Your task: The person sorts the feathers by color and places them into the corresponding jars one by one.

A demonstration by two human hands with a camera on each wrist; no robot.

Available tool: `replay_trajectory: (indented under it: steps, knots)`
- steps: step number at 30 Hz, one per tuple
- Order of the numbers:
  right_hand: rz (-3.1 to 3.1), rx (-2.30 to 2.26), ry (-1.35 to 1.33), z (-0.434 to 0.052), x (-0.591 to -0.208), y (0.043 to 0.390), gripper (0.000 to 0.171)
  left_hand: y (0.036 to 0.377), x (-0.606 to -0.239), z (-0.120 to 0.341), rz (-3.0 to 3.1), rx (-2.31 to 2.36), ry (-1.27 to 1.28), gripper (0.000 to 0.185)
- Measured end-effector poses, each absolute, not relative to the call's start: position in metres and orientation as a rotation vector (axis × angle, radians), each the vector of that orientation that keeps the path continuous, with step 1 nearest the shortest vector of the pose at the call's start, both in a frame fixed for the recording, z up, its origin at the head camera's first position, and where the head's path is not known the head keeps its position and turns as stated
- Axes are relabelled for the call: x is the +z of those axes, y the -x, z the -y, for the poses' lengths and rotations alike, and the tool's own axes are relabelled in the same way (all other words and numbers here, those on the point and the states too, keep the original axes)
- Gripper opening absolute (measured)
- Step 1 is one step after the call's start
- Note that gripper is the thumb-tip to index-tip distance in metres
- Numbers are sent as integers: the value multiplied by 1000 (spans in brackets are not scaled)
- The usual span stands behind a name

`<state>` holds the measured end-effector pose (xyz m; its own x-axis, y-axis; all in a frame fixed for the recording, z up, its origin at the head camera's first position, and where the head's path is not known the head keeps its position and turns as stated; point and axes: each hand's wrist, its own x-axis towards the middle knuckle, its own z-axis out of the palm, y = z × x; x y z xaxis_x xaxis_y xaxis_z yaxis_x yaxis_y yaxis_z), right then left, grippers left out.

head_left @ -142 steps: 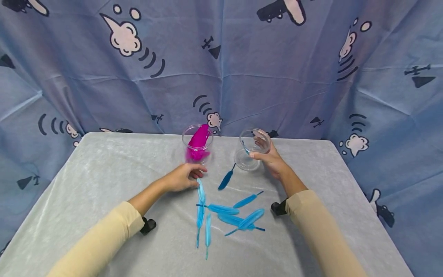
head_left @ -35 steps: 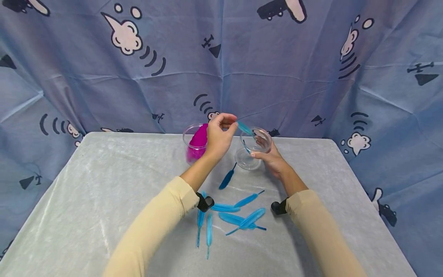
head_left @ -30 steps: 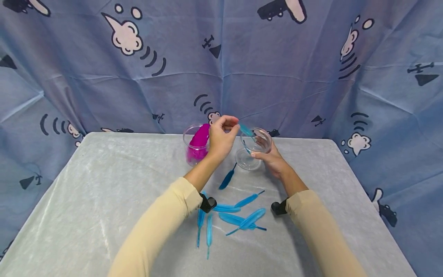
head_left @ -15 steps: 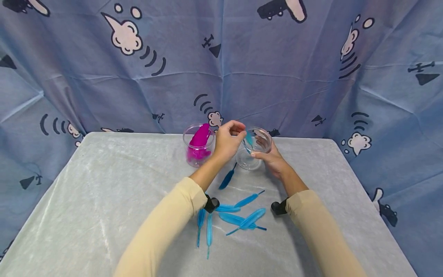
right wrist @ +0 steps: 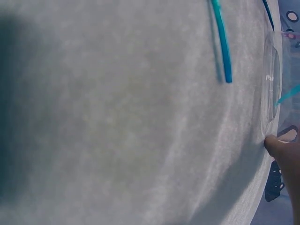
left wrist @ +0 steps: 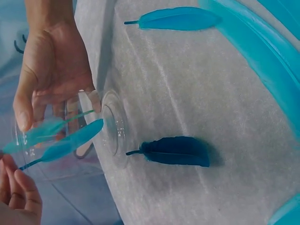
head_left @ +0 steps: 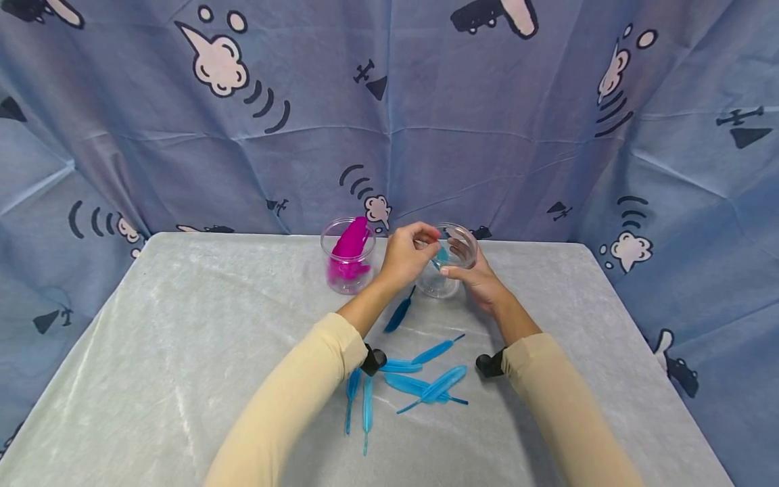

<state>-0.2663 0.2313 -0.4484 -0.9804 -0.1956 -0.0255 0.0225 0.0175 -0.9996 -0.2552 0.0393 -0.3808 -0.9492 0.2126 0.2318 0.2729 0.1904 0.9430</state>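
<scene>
My right hand (head_left: 483, 284) grips a clear plastic cup (head_left: 439, 289) from its right side, thumb toward the front. At the cup's mouth, the fingertips of my left hand (head_left: 406, 258) pinch the end of a light blue feather (left wrist: 44, 133), whose other end reaches down inside. A second blue feather (left wrist: 70, 143) lies in the same cup, quill toward the mouth. Just in front of the cup a dark blue feather (head_left: 398, 315) rests on the table. Part of the right thumb side shows in the right wrist view, beside the cup's base.
Left of the hands stands another clear cup (head_left: 324, 245) with magenta feathers (head_left: 351, 245) in it. Several blue feathers (head_left: 443, 384) are spread over the grey-white cloth (head_left: 213, 325) nearer the person, some crossing. A patterned blue curtain (head_left: 389, 101) hangs behind the table.
My left hand picked up a light blue feather from the table, carried it up and right, then lowered it into the cup. The right hand and cup have stayed in place.
</scene>
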Motion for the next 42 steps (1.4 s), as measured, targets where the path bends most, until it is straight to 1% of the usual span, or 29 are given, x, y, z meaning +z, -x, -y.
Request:
replay_trajectory:
  steps: [9, 15, 19, 25, 31, 35, 42]
  knots:
    - [-2098, -2117, 187, -231, -448, 266, 93, 255, -384, -36, 2525, -1827, 597, 19]
    - [-2079, -2134, 197, -230, -450, 267, 93, 251, -383, -28, 2508, -1819, 672, 19]
    - [-2096, -2121, 197, -230, -448, 267, 93, 244, -381, -18, 2516, -1767, 778, 19]
    - [-2113, -2114, 190, -229, -446, 267, 94, 230, -383, 3, 2594, -1714, 1013, 18]
    - [-2093, -2152, 180, -229, -446, 266, 94, 216, -393, 31, 2720, -1577, 1239, 17]
    - [-2081, -2152, 169, -229, -445, 266, 93, 206, -403, 49, 2809, -1506, 1290, 20]
    - [-2070, -2135, 153, -230, -445, 266, 94, 195, -422, 79, 2879, -1626, 1292, 27]
